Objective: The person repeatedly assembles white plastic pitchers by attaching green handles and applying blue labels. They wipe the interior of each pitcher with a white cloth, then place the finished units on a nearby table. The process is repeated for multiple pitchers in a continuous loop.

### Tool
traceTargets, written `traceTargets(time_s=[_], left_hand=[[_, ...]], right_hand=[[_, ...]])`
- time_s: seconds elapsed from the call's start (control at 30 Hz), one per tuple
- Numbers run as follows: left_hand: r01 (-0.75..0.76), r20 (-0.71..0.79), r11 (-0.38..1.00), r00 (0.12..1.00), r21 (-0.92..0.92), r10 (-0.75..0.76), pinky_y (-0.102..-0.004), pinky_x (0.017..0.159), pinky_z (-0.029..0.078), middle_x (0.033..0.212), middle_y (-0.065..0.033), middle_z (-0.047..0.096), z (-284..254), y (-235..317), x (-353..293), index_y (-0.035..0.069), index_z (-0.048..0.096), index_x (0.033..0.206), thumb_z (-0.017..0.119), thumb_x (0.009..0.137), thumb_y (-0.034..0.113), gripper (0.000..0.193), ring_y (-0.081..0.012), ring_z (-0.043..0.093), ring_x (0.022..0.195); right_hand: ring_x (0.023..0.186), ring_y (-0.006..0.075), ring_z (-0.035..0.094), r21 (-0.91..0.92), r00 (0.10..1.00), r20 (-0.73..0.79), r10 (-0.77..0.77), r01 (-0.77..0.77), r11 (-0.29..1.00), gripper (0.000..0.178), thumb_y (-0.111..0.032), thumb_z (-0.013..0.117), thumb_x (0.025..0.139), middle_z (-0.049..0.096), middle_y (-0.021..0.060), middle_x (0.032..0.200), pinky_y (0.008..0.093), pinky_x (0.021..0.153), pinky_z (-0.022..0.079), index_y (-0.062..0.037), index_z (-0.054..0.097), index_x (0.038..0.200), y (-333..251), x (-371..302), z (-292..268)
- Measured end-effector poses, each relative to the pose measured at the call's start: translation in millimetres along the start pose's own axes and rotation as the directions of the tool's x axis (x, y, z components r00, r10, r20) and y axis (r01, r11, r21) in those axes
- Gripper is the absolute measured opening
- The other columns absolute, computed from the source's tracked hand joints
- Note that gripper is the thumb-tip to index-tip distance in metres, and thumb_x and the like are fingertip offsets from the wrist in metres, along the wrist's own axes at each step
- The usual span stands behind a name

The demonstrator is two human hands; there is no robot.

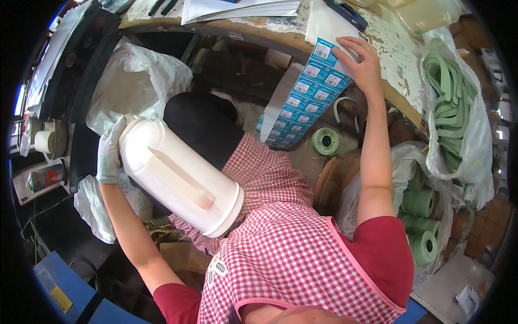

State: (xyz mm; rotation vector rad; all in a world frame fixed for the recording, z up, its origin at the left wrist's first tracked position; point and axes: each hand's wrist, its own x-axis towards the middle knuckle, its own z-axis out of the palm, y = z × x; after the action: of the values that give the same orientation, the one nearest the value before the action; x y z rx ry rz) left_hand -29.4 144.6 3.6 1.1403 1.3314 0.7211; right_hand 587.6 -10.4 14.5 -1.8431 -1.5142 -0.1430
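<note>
A white plastic jug body (172, 173) with a long side handle lies slanted across my lap, its ribbed end toward me. My left hand (110, 154), in a white glove, grips its far end. A long strip of blue and white stickers (305, 100) hangs over the table's front edge, its lower part reaching down past my knees. At the strip's top end is my bare right hand (360, 63), fingers bent and fingertips on its right edge. Whether a single sticker is between them is too small to tell.
The worn table (396, 81) bears a paper stack (243, 11). To the right hang green plastic strips (450, 102) in a clear bag, above green rolls (418, 216). Another green roll (326, 141) lies below the table. A white plastic sack (143, 75) stands at the left.
</note>
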Motion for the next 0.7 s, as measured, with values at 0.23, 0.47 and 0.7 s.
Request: traceTargets(time_s=[0.23,0.47,0.7], left_hand=[[0.001,-0.075,0.960,0.997,-0.280,-0.023,-0.0269,0.082,0.059,0.105,-0.0084,0.077,20,-14,-3,0.000,0.075,0.117,0.068,0.104,0.030,0.033,-0.0142,0.073,0.090],[0.168,0.116,0.796,0.986,-0.581,-0.123,-0.0343,0.097,0.059,0.119,-0.0114,0.076,9,-33,0,0.000,0.069,0.129,0.064,0.107,0.030,0.037,-0.0198,0.073,0.105],[0.106,0.192,0.730,0.981,-0.675,0.035,-0.0301,0.085,0.062,0.106,-0.0085,0.078,2,-56,1,0.003,0.072,0.117,0.066,0.105,0.033,0.033,-0.0149,0.075,0.092]], right_hand=[[0.099,0.0224,0.070,0.067,0.994,-0.107,-0.009,0.016,0.998,0.025,-0.031,0.087,0.082,0.079,0.0010,0.100,0.0374,0.099,0.047,-0.0147,0.083,0.100,1,-3,4],[0.105,0.0182,0.070,-0.345,0.884,-0.301,-0.359,0.250,0.905,0.015,-0.021,0.086,0.084,0.078,-0.0033,0.107,0.0423,0.107,0.042,-0.0196,0.082,0.098,-25,-18,17],[0.119,0.0284,0.060,-0.244,0.767,-0.197,-0.610,0.564,0.788,0.021,-0.011,0.089,0.080,0.072,0.0000,0.123,0.0449,0.103,0.051,-0.0205,0.078,0.095,-205,-86,-17]])
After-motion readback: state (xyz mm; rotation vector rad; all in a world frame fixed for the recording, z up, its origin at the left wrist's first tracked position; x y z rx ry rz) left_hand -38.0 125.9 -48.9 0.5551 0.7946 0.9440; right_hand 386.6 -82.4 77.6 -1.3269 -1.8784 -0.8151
